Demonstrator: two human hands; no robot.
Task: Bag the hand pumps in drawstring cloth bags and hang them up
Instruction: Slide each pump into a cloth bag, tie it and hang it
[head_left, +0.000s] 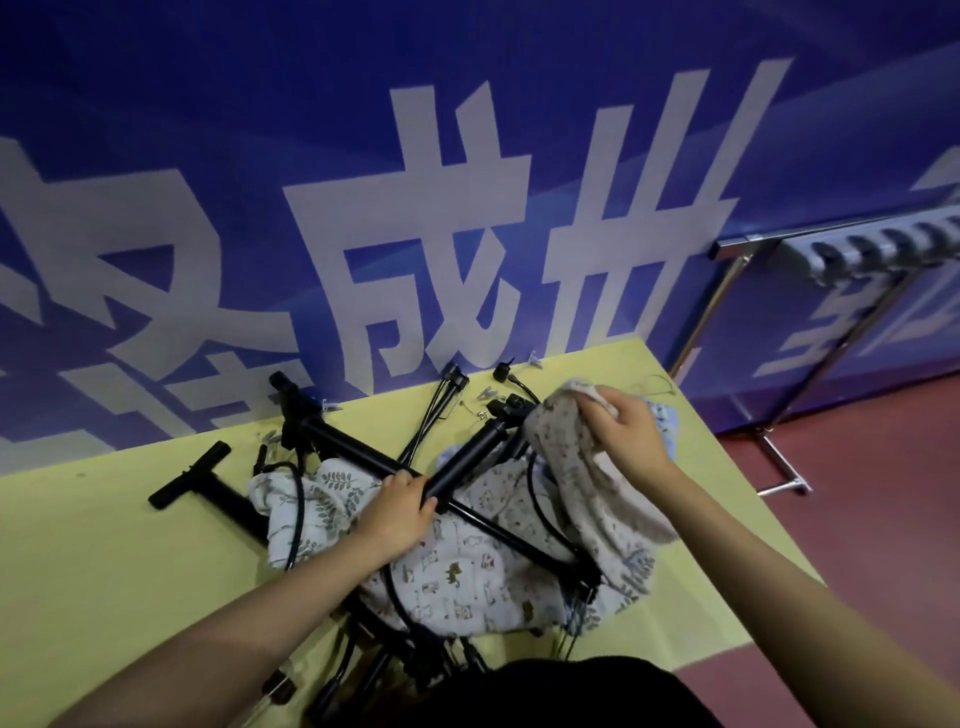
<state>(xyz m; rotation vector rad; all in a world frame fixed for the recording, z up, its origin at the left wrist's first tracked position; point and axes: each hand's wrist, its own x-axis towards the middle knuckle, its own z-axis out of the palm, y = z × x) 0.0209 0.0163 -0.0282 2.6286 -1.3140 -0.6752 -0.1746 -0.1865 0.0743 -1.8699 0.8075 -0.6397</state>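
Several black hand pumps lie crossed on a yellow table (104, 571) among patterned cloth bags. My left hand (397, 512) grips the barrel of one black pump (467, 457) near its middle. My right hand (631, 431) holds up a beige flower-print drawstring bag (566, 457) by its mouth, above the pump's far end. A leaf-print bag (322, 499) and an animal-print bag (467, 577) lie flat under the pumps. Another pump with a T-handle (189, 475) sticks out to the left.
A metal hanging rack (769, 244) with a row of hooks (883, 244) stands to the right on the red floor. A blue banner wall (467, 156) runs behind the table. Small clips (485, 397) and hoses lie near the table's far edge.
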